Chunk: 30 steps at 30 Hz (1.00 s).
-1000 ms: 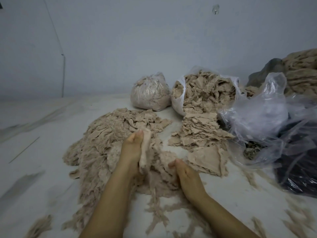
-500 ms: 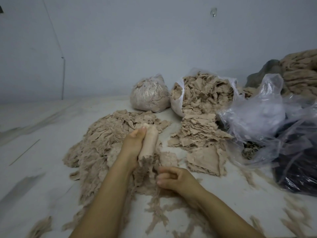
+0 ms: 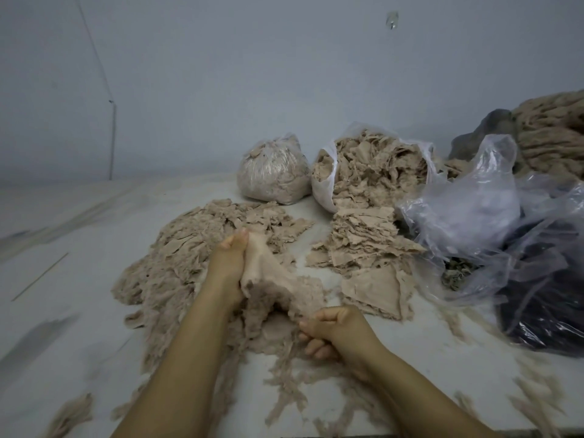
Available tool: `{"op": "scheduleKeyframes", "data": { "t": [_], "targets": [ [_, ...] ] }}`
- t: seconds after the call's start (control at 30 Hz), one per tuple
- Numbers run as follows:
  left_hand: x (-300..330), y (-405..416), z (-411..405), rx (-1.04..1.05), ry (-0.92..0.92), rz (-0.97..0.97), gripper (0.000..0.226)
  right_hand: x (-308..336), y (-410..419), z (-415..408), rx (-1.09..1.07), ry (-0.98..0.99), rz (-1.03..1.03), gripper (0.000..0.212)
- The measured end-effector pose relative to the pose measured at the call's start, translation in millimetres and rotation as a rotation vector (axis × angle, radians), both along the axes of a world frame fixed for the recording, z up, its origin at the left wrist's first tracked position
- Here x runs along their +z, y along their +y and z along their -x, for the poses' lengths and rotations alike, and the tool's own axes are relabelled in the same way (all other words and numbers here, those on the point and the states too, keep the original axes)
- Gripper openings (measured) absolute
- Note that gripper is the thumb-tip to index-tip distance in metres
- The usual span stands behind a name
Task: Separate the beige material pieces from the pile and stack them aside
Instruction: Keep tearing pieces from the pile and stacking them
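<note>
A: Beige material pieces (image 3: pixel 189 267) lie in a loose, ragged pile on the pale floor (image 3: pixel 72 311), left of the frame's centre. Where are the hands?

B: Both reach in from the bottom edge. The left hand (image 3: pixel 227 263) sits at the centre, fingers pointing away from the camera, holding one end of a single beige piece (image 3: pixel 268 279) against its palm. The right hand (image 3: pixel 335 327) is lower and right of centre, its fingers curled into a fist that pinches the other end of that piece.

A: So the piece runs between them?

B: Yes, stretched on a slant from the upper hand down to the lower one, above the pile's near edge.

A: Is there a sorted stack?

B: Right of centre lies a neater stack of flat pieces (image 3: pixel 366 248), apart from the pile, with bare floor between. Behind it an open white bag (image 3: pixel 322 191) spills more beige scraps, and a closed clear bag (image 3: pixel 271 172) of the same stuff stands just to its left.

A: And the far right?

B: Crumpled clear plastic sheeting (image 3: pixel 467 210) over something dark; I cannot tell what. In the upper right corner sits a mound of tan fibre (image 3: pixel 550 134), possibly rope or yarn. Shreds are scattered over the floor at the bottom of the frame.
</note>
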<state>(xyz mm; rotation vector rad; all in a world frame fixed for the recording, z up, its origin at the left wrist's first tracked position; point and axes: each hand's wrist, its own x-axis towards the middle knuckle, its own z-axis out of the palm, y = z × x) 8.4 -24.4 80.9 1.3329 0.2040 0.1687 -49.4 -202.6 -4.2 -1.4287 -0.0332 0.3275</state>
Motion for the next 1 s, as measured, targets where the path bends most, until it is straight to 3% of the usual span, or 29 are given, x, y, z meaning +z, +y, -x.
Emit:
{"op": "scheduleKeyframes", "data": {
  "t": [0.07,0.17,0.27,0.37,0.47,0.6,0.67,0.73,0.8,0.87,0.93,1.0],
  "targets": [
    [4,10,-4,0.010,-0.032,0.057,0.021,2,-5,6,0.082,0.030,0.103,0.009],
    [2,13,-5,-0.027,-0.055,-0.233,0.022,11,-10,1,0.096,0.038,0.168,0.055],
    [-6,-4,2,-0.168,-0.053,-0.293,0.023,23,-6,-13,0.011,0.153,-0.169,0.074],
    [-15,-20,8,-0.236,-0.098,-0.317,0.026,28,1,-21,0.039,0.178,-0.396,0.050],
    [-23,-25,4,-0.171,-0.133,-0.436,0.031,27,-9,-32,-0.161,0.108,-0.359,0.031],
    [-35,-23,-8,-0.118,-0.093,-0.460,0.025,38,-55,-54,-0.504,-0.057,-0.097,0.021],
    [-49,-22,-12,-0.129,-0.019,-0.672,0.020,39,-81,-65,-0.678,-0.139,0.306,0.022],
    [-66,-23,-11,-0.218,0.087,-0.887,0.037,29,-96,-68,-0.722,-0.158,0.739,0.039],
    [-79,-30,-10,-0.285,0.152,-0.997,0.062,21,-90,-63,-0.694,-0.237,0.837,0.032],
    [-87,-36,-9,-0.256,0.133,-0.959,0.053,12,-69,-57,-0.538,-0.312,0.755,0.004],
    [-87,-37,-10,-0.227,0.137,-0.715,0.038,2,-43,-51,-0.323,-0.231,0.547,0.016],
    [-82,-34,-9,-0.255,0.112,-0.468,0.030,-3,-21,-49,-0.232,-0.023,0.281,0.028]
  ]
}}
